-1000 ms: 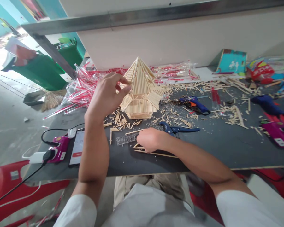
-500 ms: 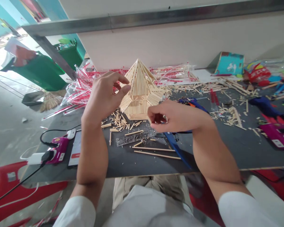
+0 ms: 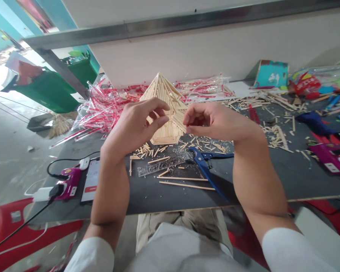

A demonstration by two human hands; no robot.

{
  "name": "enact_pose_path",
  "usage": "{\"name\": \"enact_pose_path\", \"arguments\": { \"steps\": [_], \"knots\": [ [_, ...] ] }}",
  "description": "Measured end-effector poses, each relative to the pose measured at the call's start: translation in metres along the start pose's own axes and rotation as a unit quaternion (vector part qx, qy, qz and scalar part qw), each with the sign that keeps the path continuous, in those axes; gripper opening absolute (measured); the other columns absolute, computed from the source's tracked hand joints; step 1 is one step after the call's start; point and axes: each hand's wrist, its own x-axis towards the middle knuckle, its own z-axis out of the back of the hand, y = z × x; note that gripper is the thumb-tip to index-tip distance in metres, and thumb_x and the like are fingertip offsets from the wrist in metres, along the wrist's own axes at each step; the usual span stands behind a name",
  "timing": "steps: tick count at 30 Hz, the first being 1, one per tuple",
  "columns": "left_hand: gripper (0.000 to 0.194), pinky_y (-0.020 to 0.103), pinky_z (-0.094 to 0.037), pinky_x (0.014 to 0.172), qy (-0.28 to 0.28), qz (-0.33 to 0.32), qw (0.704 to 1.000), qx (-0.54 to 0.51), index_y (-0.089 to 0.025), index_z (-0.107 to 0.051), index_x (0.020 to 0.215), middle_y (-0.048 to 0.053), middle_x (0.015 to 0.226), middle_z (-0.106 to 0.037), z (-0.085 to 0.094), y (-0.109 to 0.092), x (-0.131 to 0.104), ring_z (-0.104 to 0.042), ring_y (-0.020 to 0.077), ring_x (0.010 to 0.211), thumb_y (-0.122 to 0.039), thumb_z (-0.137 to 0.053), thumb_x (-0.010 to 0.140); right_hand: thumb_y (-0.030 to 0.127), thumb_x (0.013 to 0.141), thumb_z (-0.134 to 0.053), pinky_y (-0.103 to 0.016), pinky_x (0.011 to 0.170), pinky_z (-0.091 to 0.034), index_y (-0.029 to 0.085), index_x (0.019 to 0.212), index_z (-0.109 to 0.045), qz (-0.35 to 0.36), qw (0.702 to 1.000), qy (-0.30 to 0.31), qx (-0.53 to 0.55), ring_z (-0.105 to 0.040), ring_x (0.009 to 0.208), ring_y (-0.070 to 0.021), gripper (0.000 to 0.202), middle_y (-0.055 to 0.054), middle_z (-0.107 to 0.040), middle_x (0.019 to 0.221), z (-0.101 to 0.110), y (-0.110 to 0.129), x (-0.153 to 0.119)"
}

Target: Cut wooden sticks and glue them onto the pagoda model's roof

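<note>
A model house of thin wooden sticks [image 3: 166, 130] with a pointed roof stands mid-table. My left hand [image 3: 143, 122] hovers in front of its left side, thumb and fingertips apart, nothing visible between them. Before its right side is my right hand [image 3: 215, 121], fingers curled toward the thumb; anything pinched there is too small to make out. Both hands cover parts of the model. Below them lie a blue-handled cutter [image 3: 205, 170], a clear plastic ruler [image 3: 155, 167] and two long sticks [image 3: 187, 185].
Short stick offcuts [image 3: 146, 151] litter the table. Red-and-clear plastic wrappers [image 3: 102, 109] pile up behind on the left. A phone [image 3: 90, 183] and a purple power strip [image 3: 69, 183] with cables lie at the left edge; another purple strip [image 3: 333, 158] is at the right.
My right hand has risen from the cutter toward the model's right side, uncovering the cutter. My left hand has moved slightly right and down, closer to the right hand.
</note>
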Motion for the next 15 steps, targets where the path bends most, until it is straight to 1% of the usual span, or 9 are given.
{"name": "enact_pose_path", "arguments": {
  "steps": [4, 7, 9, 13, 15],
  "knots": [
    [0.022, 0.029, -0.057, 0.073, 0.037, -0.006, 0.999, 0.015, -0.020, -0.074, 0.110, 0.005, 0.097, -0.078, -0.006, 0.001, 0.003, -0.072, 0.0162, 0.081, -0.032, -0.064, 0.095, 0.039, 0.087, -0.076, -0.027, 0.064, -0.047, 0.019, 0.102, -0.066, 0.005, 0.999, -0.014, -0.035, -0.060, 0.072, -0.0121, 0.027, -0.001, -0.068, 0.085, 0.000, -0.004, 0.002],
    [0.021, 0.028, -0.055, 0.073, 0.035, 0.011, 0.999, 0.014, -0.018, -0.077, 0.103, 0.005, 0.090, -0.078, -0.012, 0.002, 0.006, -0.070, 0.0149, 0.078, -0.032, -0.063, 0.095, 0.040, 0.085, -0.079, -0.029, 0.065, -0.048, 0.020, 0.103, -0.066, 0.005, 0.999, -0.024, -0.024, -0.061, 0.073, -0.0135, 0.029, -0.002, -0.070, 0.086, -0.002, -0.009, 0.006],
    [0.024, 0.026, -0.053, 0.068, 0.035, 0.040, 0.999, -0.011, -0.017, -0.078, 0.096, 0.005, 0.081, -0.077, -0.018, 0.003, 0.008, -0.068, 0.0138, 0.071, -0.033, -0.061, 0.097, 0.040, 0.083, -0.081, -0.030, 0.068, -0.050, 0.020, 0.102, -0.066, -0.004, 0.999, -0.037, -0.010, -0.063, 0.076, -0.0151, 0.032, -0.002, -0.071, 0.088, -0.004, -0.012, 0.008],
    [0.037, 0.023, -0.048, 0.052, 0.071, 0.106, 0.987, -0.103, -0.015, -0.079, 0.087, 0.005, 0.069, -0.074, -0.031, 0.007, 0.010, -0.066, 0.0125, 0.058, -0.040, -0.056, 0.099, 0.040, 0.081, -0.083, -0.034, 0.071, -0.052, 0.021, 0.099, -0.065, -0.024, 0.998, -0.049, 0.001, -0.067, 0.080, -0.0178, 0.031, -0.003, -0.074, 0.090, -0.009, -0.015, 0.014],
    [0.038, 0.022, -0.047, 0.049, 0.086, 0.123, 0.980, -0.128, -0.015, -0.078, 0.083, 0.005, 0.063, -0.071, -0.039, 0.008, 0.010, -0.066, 0.0122, 0.054, -0.043, -0.058, 0.098, 0.038, 0.080, -0.083, -0.034, 0.072, -0.053, 0.021, 0.097, -0.064, -0.029, 0.998, -0.055, 0.010, -0.070, 0.081, -0.0192, 0.031, -0.004, -0.075, 0.090, -0.012, -0.017, 0.016]
  ]
}}
